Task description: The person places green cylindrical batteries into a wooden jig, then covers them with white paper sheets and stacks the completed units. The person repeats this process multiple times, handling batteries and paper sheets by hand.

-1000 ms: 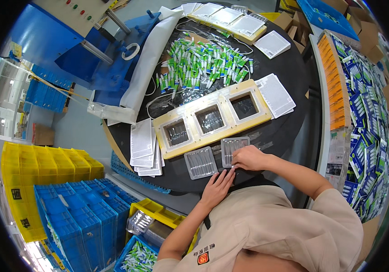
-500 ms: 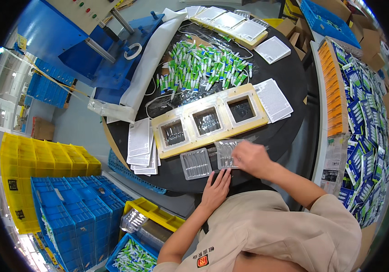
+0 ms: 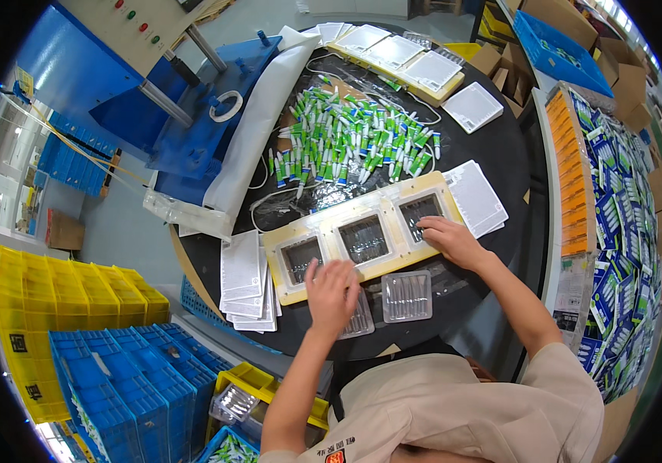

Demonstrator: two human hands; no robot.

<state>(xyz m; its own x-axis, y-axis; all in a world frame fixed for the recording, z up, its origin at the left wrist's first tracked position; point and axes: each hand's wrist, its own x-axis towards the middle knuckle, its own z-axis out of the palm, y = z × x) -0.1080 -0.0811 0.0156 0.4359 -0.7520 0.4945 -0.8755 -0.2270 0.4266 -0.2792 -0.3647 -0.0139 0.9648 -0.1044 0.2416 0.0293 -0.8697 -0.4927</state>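
Note:
My right hand (image 3: 450, 239) rests over the right-hand window of a yellow-edged frame with three windows (image 3: 383, 268). Its fingers are stretched out at the window's near edge and hold nothing I can see. Ridged clear plastic shows inside all three windows. My left hand (image 3: 332, 297) is over the frame's near edge, fingers apart and slightly blurred. Partly covered by that hand, a clear blister tray (image 3: 360, 320) lies on the black table. Another clear blister tray (image 3: 406, 296) lies to its right, in front of the frame.
Green-and-white tubes (image 3: 354, 135) are heaped behind the frame. White cards lie in piles left (image 3: 242, 274) and right (image 3: 476, 199) of it. A second frame (image 3: 400, 58) bearing white cards stands at the back. A blue machine (image 3: 184, 131) is at the left.
My right hand has moved from the blister trays up to the right window, where ridged plastic now shows. My left hand has risen from the table edge to the frame.

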